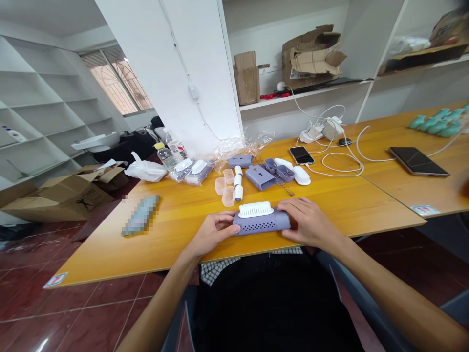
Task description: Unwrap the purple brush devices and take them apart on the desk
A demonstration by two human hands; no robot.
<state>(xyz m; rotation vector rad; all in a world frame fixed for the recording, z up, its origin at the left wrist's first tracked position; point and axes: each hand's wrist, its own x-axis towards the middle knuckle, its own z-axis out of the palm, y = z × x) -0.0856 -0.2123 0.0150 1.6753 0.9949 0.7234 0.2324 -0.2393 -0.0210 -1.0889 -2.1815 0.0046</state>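
Lavender perforated plastic case (262, 227) lies lengthwise at the near edge of the orange-yellow wooden counter (183, 215), directly in front of you; take it as the landmark. A white oval brush head (255, 209) with short white bristles sits along its top, bristles facing you. Your left hand (215, 230) is clamped on the case's left end, thumb on the front; your right hand (307, 220) grips its right end, thumb low and fingers over the top. Just beyond the case, slightly left: small translucent pinkish plastic cups (229, 196) beside a row of short white cylinders (238, 181). Beyond it, about straight ahead: a hollow lavender plastic sleeve (259, 177). Beyond and to the right: a thin coiled metal spring (287, 189), two small lavender plastic trays (285, 172) and a smooth white oval plastic piece (302, 176). Farther the same way, a black-screened phone (302, 155) on a white cable. Well left of the case, a grey-green flat item (141, 215), blurred by pixels. Far right, a dark flat tablet (418, 161).
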